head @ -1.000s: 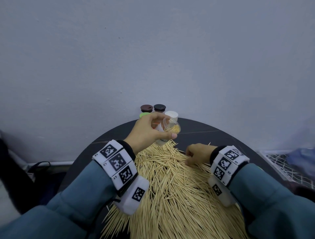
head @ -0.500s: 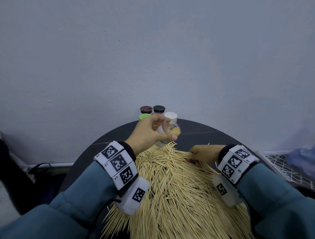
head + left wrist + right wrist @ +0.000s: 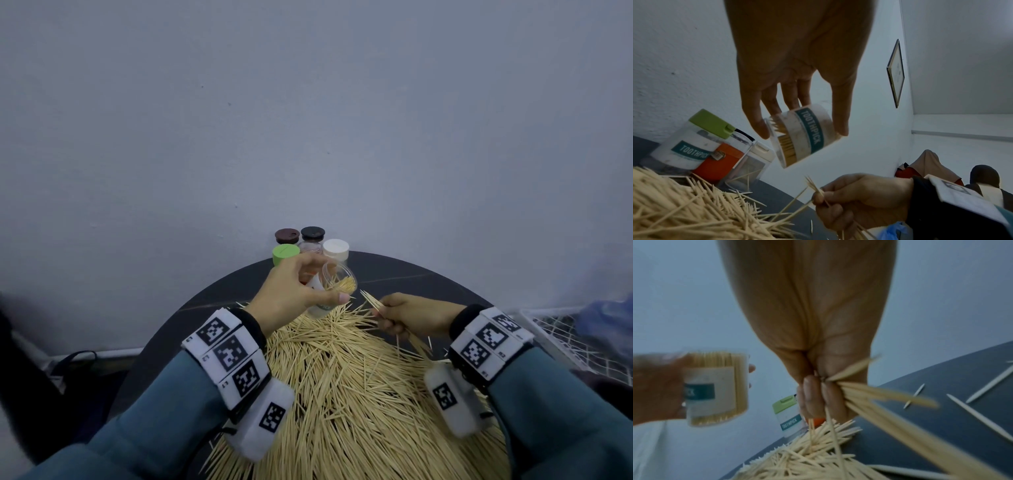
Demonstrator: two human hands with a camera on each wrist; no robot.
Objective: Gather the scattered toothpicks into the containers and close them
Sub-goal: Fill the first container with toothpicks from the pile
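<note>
A pale bare wall rises straight behind the round dark table (image 3: 428, 274), and most of the tabletop in front of me is buried under a heap of loose toothpicks (image 3: 349, 383). At the far edge, against the wall, stand the other containers (image 3: 310, 246) with green, brown, black and white caps. My left hand (image 3: 294, 294) is curled round the open clear jar (image 3: 337, 279), holding it lifted above the heap and tipped so its mouth faces to my right; it is already partly filled. My right hand (image 3: 407, 313) pinches a small bundle of toothpicks (image 3: 370, 300) between thumb and fingers, with more sticks trailing back under the palm. The bundle's long axis points up and to my left, its tips aimed at the jar's mouth and just short of it, slightly below the rim. So the jar lies to the left of the bundle, nearly in line with it, and I judge that the next move is a short push along that axis, lifting the tips enough to clear the rim so none catch and spill.
</note>
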